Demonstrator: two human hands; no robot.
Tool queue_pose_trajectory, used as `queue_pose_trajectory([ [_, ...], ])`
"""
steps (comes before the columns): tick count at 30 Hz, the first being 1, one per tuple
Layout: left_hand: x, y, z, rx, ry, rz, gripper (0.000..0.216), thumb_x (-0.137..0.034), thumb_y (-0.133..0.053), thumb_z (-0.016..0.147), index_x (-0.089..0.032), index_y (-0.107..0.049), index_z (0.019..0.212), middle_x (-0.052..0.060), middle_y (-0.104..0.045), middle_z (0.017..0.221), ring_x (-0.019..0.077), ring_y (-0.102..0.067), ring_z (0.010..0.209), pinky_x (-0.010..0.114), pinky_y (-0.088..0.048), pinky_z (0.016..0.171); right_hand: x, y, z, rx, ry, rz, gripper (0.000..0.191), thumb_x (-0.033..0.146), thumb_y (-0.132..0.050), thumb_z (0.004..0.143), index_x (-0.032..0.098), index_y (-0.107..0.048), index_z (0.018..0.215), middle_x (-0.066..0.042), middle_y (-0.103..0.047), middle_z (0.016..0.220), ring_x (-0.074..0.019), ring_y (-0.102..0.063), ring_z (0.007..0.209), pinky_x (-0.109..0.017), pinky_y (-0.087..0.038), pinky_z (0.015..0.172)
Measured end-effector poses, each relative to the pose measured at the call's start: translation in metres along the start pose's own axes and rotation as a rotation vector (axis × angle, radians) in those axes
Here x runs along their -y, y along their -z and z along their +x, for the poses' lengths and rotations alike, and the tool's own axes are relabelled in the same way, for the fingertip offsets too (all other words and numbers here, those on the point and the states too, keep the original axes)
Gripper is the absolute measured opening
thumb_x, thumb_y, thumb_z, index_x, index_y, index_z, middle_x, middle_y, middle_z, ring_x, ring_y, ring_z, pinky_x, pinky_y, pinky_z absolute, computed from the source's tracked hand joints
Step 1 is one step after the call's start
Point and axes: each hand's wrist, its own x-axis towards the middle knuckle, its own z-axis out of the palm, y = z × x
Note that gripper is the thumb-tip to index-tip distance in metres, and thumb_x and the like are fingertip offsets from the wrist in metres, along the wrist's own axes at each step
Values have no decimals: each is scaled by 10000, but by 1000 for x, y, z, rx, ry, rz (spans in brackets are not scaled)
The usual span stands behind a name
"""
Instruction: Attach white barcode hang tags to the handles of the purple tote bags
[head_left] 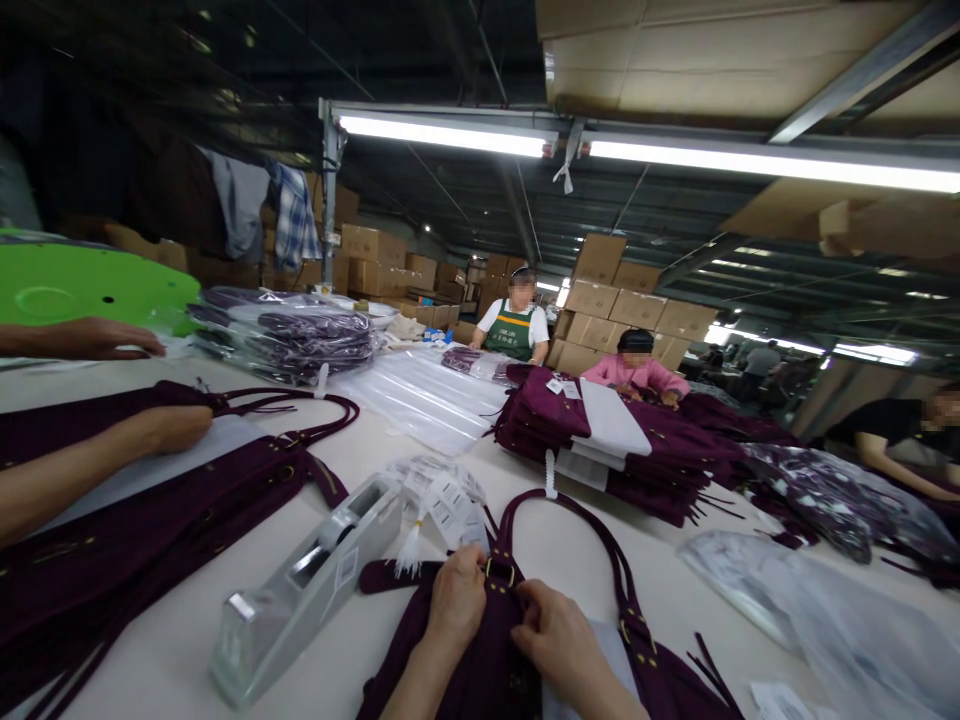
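Observation:
A dark purple bag [487,670] lies on the table in front of me, its looped handle [577,530] reaching away from me. My left hand [455,597] pinches the handle strap by a gold buckle [500,572], fingers closed on it. My right hand [551,627] is closed on the bag's top edge just right of the buckle. A bunch of white hang tags [442,500] lies just beyond my left hand.
A grey tape dispenser [300,585] stands to my left. A co-worker's forearm and hand [161,430] rest on another purple bag [135,520] at left. Stacked purple bags [637,450], clear plastic bags [420,395] and more workers lie across the table.

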Motion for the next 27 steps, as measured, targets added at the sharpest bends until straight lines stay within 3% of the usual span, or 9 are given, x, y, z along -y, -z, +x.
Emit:
queue_pose_trajectory([
  [4,0,1,-3,-72,7,22,230,-41,-389,731,-189,-563,754,17,-619,793,142,-560,793,226,-337,691,-8,8,-12,115,37,191,435,129,-560,556,179,-590,987,14,-636,741,-155,-568,699,-218,-378,614],
  [8,-1,4,-7,-114,14,96,221,-63,-406,748,-191,-583,779,22,-630,806,154,-570,801,241,-332,692,-14,9,-21,136,66,224,522,150,-605,500,184,-587,1021,-22,-620,931,-182,-551,829,-231,-393,693],
  [15,-8,9,-15,-186,48,284,242,-101,-406,791,-206,-623,810,24,-650,802,171,-580,818,281,-332,707,-29,-5,-18,40,96,242,260,157,-466,599,188,-605,816,-20,-613,828,-178,-528,817,-256,-358,749],
  [18,-9,10,-19,-212,0,352,254,-93,-400,794,-192,-632,829,43,-649,818,200,-562,844,315,-330,733,-32,-9,-15,0,118,299,224,179,-450,630,197,-546,832,10,-571,718,-156,-505,699,-242,-350,663],
  [22,-8,16,-20,-193,-23,395,256,-88,-397,791,-174,-638,813,64,-641,821,238,-536,880,353,-330,752,-31,-13,-13,-58,137,376,107,227,-447,692,206,-470,795,52,-451,576,-131,-439,579,-222,-312,558],
  [27,-8,28,-22,-122,19,444,251,-72,-393,777,-130,-634,811,107,-620,848,252,-531,890,367,-342,768,-25,-20,-6,-86,189,397,131,332,-439,762,209,-482,745,20,-534,622,-148,-484,607,-241,-337,581],
])
